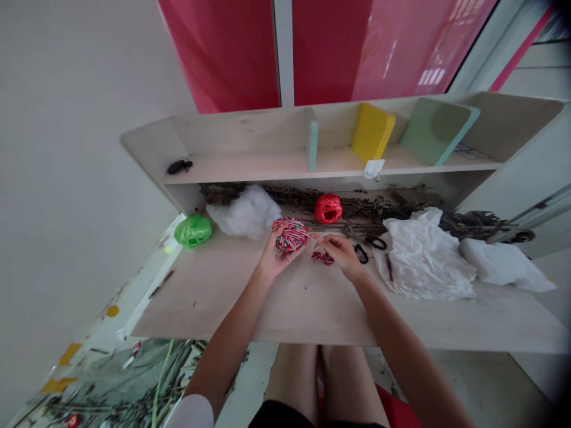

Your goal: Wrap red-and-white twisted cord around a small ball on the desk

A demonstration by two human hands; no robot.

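Note:
My left hand [277, 254] is closed around a ball of red, white and dark striped yarn [291, 234], lifted a little over the desk. From the ball's right side a short stretch of yarn runs to my right hand [339, 252], whose thumb and fingers pinch the strand. Below those fingers is a small bundle of the same yarn [322, 257]; whether it hangs or rests on the desk I cannot tell. Just right of my right hand lie the black handles of scissors [361, 254], their blades mostly hidden.
White stuffing [250, 211], a green twine ball [193, 231] and a red twine ball [328, 208] stand along the back of the desk [214, 297]. Crumpled white paper [428, 255] lies at right. Dried stems [366, 208] line the back under a shelf [250, 166].

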